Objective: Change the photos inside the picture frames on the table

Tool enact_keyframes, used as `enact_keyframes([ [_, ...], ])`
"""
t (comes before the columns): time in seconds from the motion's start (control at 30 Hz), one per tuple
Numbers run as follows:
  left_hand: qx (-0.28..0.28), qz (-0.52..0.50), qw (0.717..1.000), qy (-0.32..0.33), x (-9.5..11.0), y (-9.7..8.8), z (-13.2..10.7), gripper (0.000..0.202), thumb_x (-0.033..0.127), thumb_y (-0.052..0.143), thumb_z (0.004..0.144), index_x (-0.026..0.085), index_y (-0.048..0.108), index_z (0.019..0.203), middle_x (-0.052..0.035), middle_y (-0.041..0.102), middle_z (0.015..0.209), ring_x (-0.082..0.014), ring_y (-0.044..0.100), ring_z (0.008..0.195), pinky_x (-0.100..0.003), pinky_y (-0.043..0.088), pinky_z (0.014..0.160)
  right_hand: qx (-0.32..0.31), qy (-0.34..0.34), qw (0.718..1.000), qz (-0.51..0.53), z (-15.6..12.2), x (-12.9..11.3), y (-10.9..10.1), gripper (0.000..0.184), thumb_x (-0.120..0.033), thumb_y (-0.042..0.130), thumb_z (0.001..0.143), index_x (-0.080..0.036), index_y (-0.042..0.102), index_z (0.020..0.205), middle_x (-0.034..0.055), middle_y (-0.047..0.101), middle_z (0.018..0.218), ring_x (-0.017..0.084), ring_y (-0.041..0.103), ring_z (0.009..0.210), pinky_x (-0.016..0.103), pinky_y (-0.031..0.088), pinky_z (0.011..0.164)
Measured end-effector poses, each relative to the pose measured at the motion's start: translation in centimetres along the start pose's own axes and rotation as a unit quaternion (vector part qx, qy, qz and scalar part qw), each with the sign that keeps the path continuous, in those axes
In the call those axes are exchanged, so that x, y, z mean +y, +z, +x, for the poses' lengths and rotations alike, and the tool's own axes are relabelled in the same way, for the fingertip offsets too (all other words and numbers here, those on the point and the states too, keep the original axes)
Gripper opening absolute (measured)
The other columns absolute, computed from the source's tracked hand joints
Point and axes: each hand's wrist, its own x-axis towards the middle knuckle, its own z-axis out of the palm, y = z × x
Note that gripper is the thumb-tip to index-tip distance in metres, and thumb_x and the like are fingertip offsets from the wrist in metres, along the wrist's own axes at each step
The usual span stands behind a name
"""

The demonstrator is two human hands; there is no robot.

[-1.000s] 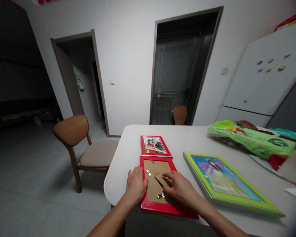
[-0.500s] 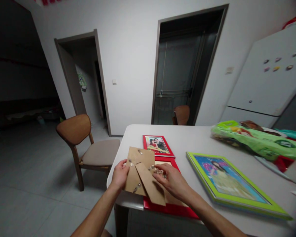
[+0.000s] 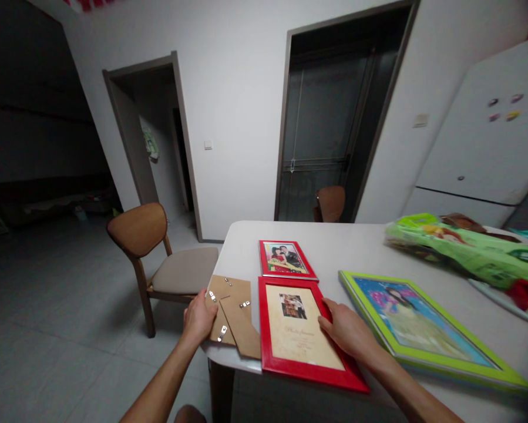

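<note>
My left hand [image 3: 199,319] is closed on the left edge of a brown picture-frame backing board [image 3: 233,296]. The board has metal clips and a tilted stand flap, and it rests at the table's front left corner. Beside it on the right lies a large red photo frame [image 3: 274,352], its cream insert with a small picture showing. My right hand [image 3: 345,329] grips this frame's right side, thumb on the face; the other fingers are partly hidden. Just behind is a smaller red photo frame [image 3: 285,258] with a picture of two people.
A green photo frame [image 3: 426,329] lies to the right on the white table [image 3: 334,247]. Behind it are a green plastic bag [image 3: 470,247] and a plate edge. A wooden chair [image 3: 138,229] stands left of the table, another [image 3: 330,202] at its far side.
The backing board has moved left and down onto the table corner, uncovering the large red frame. My right hand has left the board and moved right to the frame's side.
</note>
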Motion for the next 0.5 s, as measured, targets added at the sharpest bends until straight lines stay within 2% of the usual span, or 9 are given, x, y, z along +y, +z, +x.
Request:
enact_keyframes([
  [0.1,0.006,0.048,0.999,0.025,0.9,0.0,-0.6,0.05,0.021,0.053,0.066,0.015,0.041,0.114,-0.0126,0.05,0.113,-0.027,0.04,0.108,-0.04,0.028,0.088,0.005,0.022,0.999,0.029,0.4,0.2,-0.2,0.042,-0.023,0.041,0.069,-0.008,0.047,0.108,0.0152,0.061,0.089,0.022,0.057,0.078,0.029,0.038,0.067],
  [0.2,0.001,0.066,0.995,0.069,3.0,0.5,-1.6,0.048,0.02,0.049,0.069,0.015,0.039,0.116,-0.0101,0.044,0.12,-0.0237,0.035,0.112,-0.038,0.024,0.093,-0.006,0.091,0.985,0.145,0.4,0.2,-0.8,0.051,-0.021,0.041,0.066,-0.007,0.041,0.115,0.0141,0.063,0.084,0.021,0.059,0.07,0.029,0.041,0.062],
  [0.27,-0.014,0.062,0.991,0.115,5.1,1.2,-2.7,0.048,0.021,0.049,0.07,0.017,0.038,0.117,-0.0063,0.042,0.123,-0.0198,0.032,0.114,-0.032,0.022,0.096,-0.048,0.137,0.941,0.307,0.2,0.0,-1.2,0.059,-0.022,0.038,0.067,-0.008,0.029,0.123,0.0113,0.064,0.08,0.019,0.06,0.063,0.028,0.043,0.057],
  [0.33,-0.049,0.037,0.983,0.174,7.7,2.2,-4.2,0.049,0.023,0.049,0.071,0.018,0.038,0.118,-0.0051,0.041,0.124,-0.019,0.032,0.115,-0.031,0.021,0.098,-0.094,0.162,0.864,0.467,-0.2,-0.4,-1.8,0.065,-0.023,0.036,0.068,-0.012,0.016,0.129,0.0087,0.065,0.081,0.018,0.061,0.06,0.028,0.045,0.053],
  [0.4,-0.104,-0.016,0.971,0.216,10.4,3.3,-5.6,0.051,0.029,0.05,0.071,0.017,0.038,0.118,-0.006,0.04,0.125,-0.0202,0.032,0.115,-0.032,0.022,0.098,-0.112,0.162,0.796,0.572,-0.6,-1.0,-2.5,0.071,-0.023,0.039,0.067,-0.017,0.008,0.13,0.0072,0.065,0.085,0.017,0.062,0.061,0.029,0.046,0.054],
  [0.43,-0.125,-0.048,0.966,0.222,11.7,3.9,-6.2,0.053,0.032,0.051,0.07,0.016,0.037,0.119,-0.0066,0.039,0.125,-0.0207,0.031,0.115,-0.032,0.023,0.098,-0.113,0.156,0.775,0.602,-0.8,-1.3,-2.9,0.073,-0.023,0.041,0.066,-0.019,0.006,0.13,0.0068,0.065,0.087,0.018,0.062,0.063,0.029,0.047,0.055],
  [0.5,-0.149,-0.097,0.962,0.209,14.1,5.1,-7.0,0.062,0.038,0.053,0.067,0.015,0.033,0.121,-0.0078,0.038,0.126,-0.022,0.031,0.115,-0.033,0.025,0.097,-0.105,0.137,0.754,0.634,-1.1,-2.0,-3.7,0.077,-0.023,0.046,0.065,-0.021,0.005,0.131,0.0059,0.064,0.088,0.018,0.062,0.065,0.03,0.047,0.058],
])
